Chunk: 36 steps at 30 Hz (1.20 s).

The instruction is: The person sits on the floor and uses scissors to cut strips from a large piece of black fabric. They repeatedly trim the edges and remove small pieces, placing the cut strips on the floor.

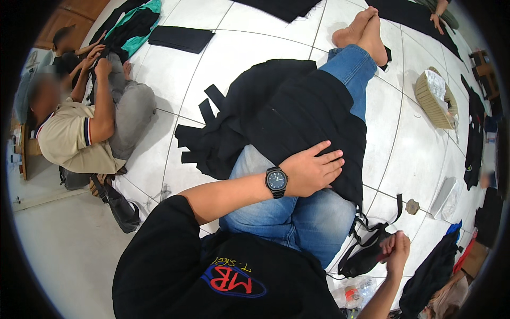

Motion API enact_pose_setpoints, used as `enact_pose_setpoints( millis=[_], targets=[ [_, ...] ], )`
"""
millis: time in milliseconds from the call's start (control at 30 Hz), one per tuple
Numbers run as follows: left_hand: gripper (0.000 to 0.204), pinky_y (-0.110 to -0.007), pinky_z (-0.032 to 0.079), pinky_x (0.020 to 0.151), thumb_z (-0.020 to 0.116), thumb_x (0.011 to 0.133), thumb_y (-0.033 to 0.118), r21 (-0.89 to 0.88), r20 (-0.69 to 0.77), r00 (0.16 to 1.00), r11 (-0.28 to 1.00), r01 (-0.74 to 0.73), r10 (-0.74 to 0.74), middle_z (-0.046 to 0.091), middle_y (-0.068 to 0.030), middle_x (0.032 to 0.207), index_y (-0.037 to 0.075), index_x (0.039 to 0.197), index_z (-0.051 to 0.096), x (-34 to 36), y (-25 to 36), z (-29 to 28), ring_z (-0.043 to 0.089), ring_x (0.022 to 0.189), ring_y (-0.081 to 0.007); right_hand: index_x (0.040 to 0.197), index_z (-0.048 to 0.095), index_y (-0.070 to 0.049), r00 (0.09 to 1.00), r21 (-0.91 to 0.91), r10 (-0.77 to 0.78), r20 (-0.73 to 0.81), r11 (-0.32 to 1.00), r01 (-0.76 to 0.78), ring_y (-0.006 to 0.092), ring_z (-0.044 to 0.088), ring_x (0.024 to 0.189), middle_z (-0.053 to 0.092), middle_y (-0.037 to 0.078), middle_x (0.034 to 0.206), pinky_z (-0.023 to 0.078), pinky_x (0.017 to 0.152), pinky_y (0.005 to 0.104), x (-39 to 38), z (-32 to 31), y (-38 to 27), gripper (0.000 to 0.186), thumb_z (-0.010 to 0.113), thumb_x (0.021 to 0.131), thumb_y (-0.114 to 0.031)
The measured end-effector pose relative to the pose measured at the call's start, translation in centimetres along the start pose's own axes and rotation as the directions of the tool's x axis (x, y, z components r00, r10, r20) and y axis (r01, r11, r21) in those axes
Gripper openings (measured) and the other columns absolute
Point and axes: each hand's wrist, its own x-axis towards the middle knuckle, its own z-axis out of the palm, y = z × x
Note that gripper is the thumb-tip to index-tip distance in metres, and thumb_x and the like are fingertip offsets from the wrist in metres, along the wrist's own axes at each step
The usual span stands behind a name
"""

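Note:
My left hand point(319, 167), with a black watch on the wrist, lies spread on black fabric point(297, 117) draped over my jeans-clad legs point(260, 212). Several loose strap-like strips point(209, 111) stick out from the fabric's left side. At the lower right my right hand point(396, 247) has curled fingers beside a small black bag point(361, 255) with loose straps; what it grips, if anything, is hard to make out.
Two people point(79, 127) sit at the left near black and teal cloth point(130, 32). Black cloth pieces point(180, 38) lie on the tiled floor point(239, 40). A basket point(425, 103) stands at right. Another person's hand point(438, 24) shows top right. A plastic bottle point(364, 290) lies low right.

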Motion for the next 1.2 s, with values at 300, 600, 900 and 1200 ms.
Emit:
enact_pose_setpoints(
  millis=[300,600,900,1200],
  targets=[
    [0.052,-0.048,0.027,0.123,0.058,0.098,0.047,0.049,0.031,0.996,0.995,0.083,-0.085,0.059,-0.0121,0.143,0.005,0.128,0.066,-0.8,-1.9,-1.1,0.045,0.142,-0.025,0.086,0.056,-0.002,0.737,-0.887,-0.591,0.329,0.074,0.455,0.0392,0.056,0.084,0.059,0.019,0.087,0.043,0.081,0.0494,5.2,6.0,-3.8,0.014,0.064,0.09,-0.013],
    [0.047,-0.05,0.026,0.123,0.056,0.1,0.043,0.034,0.045,0.998,0.998,0.046,-0.047,0.061,-0.0099,0.142,0.007,0.129,0.066,-0.9,-1.9,-0.5,0.046,0.142,-0.0246,0.075,0.046,-0.001,0.815,-0.906,-0.47,0.341,0.068,0.418,0.0389,0.048,0.07,0.047,0.018,0.071,0.037,0.069,0.0471,1.9,0.5,-2.2,0.028,0.058,0.096,-0.014],
    [0.047,-0.05,0.027,0.123,0.057,0.099,0.043,0.022,0.011,0.999,0.999,0.037,-0.037,0.061,-0.0102,0.141,0.007,0.127,0.067,-0.8,-1.6,-0.2,0.046,0.142,-0.0245,0.076,0.044,0.0,0.833,-0.944,-0.489,0.258,0.056,0.325,0.0389,0.045,0.072,0.046,0.019,0.072,0.036,0.069,0.0475,-0.3,-4.9,0.0,0.031,0.054,0.101,-0.016],
    [0.049,-0.053,0.026,0.122,0.059,0.098,0.043,0.019,0.041,0.996,0.997,0.079,-0.08,0.061,-0.0118,0.141,0.005,0.127,0.067,-0.5,-0.9,-1.4,0.047,0.142,-0.0254,0.076,0.051,-0.008,0.983,-0.509,0.181,0.014,0.848,-0.149,0.0247,0.048,0.058,0.046,0.004,0.059,0.039,0.063,0.0443,-0.9,-1.8,-1.2,0.038,0.046,0.109,-0.025]
  ],
)
